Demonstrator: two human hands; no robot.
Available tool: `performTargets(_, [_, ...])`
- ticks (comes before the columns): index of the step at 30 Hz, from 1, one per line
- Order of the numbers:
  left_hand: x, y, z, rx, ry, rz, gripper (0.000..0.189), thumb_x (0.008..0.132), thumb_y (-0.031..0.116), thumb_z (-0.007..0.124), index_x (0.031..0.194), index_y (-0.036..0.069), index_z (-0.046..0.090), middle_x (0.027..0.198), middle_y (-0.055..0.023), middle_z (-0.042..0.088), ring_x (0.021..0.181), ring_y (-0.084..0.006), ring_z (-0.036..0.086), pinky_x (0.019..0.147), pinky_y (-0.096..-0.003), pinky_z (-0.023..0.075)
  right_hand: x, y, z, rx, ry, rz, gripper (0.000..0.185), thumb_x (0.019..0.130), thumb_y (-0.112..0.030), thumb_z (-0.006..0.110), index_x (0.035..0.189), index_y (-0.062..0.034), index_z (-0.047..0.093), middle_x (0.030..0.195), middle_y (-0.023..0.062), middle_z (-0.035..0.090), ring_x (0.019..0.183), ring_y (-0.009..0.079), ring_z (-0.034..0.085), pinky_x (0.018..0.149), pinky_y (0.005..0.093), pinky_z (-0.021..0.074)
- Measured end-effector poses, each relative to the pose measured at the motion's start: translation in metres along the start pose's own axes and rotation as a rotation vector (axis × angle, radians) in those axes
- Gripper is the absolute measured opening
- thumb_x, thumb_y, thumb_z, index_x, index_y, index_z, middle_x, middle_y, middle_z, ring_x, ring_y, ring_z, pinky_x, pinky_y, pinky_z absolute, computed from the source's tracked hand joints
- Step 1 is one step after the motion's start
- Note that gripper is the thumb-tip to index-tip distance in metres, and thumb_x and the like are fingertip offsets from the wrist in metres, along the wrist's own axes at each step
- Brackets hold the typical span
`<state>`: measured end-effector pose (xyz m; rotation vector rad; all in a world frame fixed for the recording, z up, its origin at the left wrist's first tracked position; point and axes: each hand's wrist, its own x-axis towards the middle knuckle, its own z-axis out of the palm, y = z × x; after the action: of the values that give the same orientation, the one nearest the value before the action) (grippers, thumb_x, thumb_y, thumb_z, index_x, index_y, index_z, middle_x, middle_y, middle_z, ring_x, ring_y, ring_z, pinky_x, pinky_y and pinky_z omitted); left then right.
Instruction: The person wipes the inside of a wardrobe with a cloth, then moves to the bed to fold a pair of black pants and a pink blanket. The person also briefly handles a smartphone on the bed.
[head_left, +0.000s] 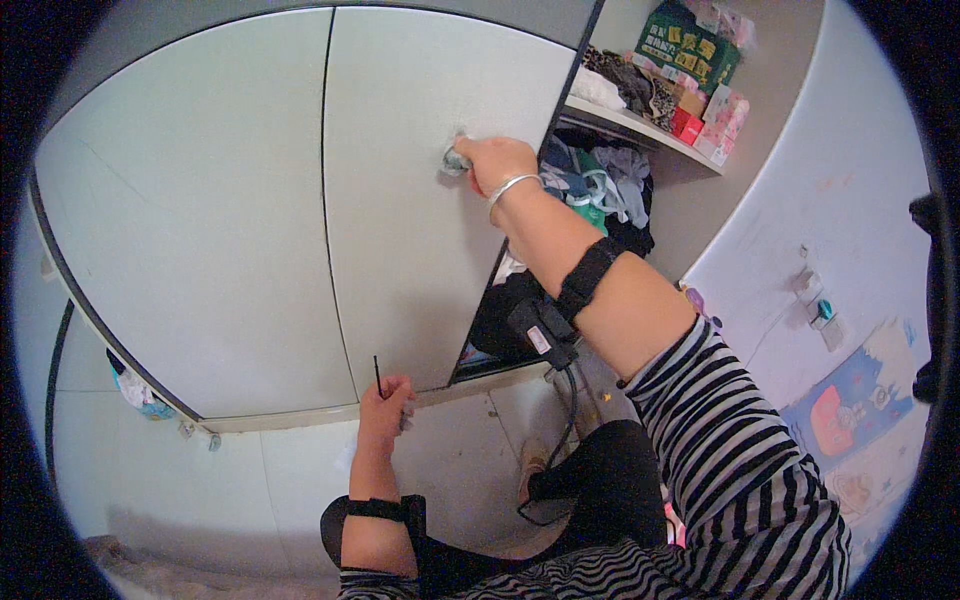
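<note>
My right hand (502, 165) presses a crumpled greyish-white wad (454, 161), perhaps tissue or cloth, against a white wardrobe door (405, 247). A silver bangle (514, 186) circles that wrist. Lower down, near the door's bottom edge, my left hand (387, 409) grips a thin dark stick (377, 375) that points upward. Something pale and crumpled (407, 416) shows at the side of the left fingers; its material is unclear. To the left of the seam lies another white door panel (202, 225), with a faint curved line on it.
Right of the door, an open wardrobe section holds a shelf (645, 127) with boxes and a green bag (686, 49). Clothes (600, 180) are heaped below. A black device with a cable (544, 330) is strapped to my right forearm. Tiled floor (465, 457) lies underneath.
</note>
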<state>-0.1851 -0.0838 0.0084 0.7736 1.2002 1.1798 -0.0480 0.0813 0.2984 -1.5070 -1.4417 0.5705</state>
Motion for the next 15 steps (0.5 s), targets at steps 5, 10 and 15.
performTargets(5, [0.0017, -0.0057, -0.0023, 0.034, 0.005, -0.003, 0.011, 0.087, 0.018, 0.064, 0.091, 0.008, 0.061, 0.075, -0.0013, 0.063, 0.056, -0.0096, 0.053, 0.048, -0.0253, 0.0404, 0.0044, 0.0033, -0.0008, -0.07, 0.134, -0.295, 0.038, 0.082, -0.033, 0.065, 0.058, -0.0047, 0.057, 0.054, 0.0049, 0.054, 0.047, 0.0154, 0.049, 0.044, 0.0284, 0.0394])
performTargets(10, [0.0022, -0.0079, -0.0036, -0.052, 0.015, 0.014, 0.012, 0.087, 0.017, 0.064, 0.09, 0.006, 0.061, 0.079, -0.0033, 0.064, 0.061, -0.0103, 0.055, 0.053, -0.0257, 0.0447, 0.0063, 0.0026, 0.0003, 0.145, -0.037, -0.135, 0.037, 0.083, -0.031, 0.066, 0.058, -0.0062, 0.055, 0.051, 0.0032, 0.051, 0.044, 0.0137, 0.047, 0.039, 0.0261, 0.0353])
performTargets(15, [0.0031, -0.0078, -0.0051, -0.012, 0.002, 0.019, 0.014, 0.086, 0.017, 0.064, 0.092, 0.004, 0.062, 0.079, -0.0042, 0.064, 0.065, -0.0115, 0.057, 0.057, -0.0268, 0.0465, -0.0006, -0.0016, -0.0001, 0.136, -0.054, 0.025, 0.035, 0.081, -0.03, 0.068, 0.058, -0.0068, 0.055, 0.051, 0.0027, 0.05, 0.042, 0.0126, 0.046, 0.039, 0.0267, 0.0359])
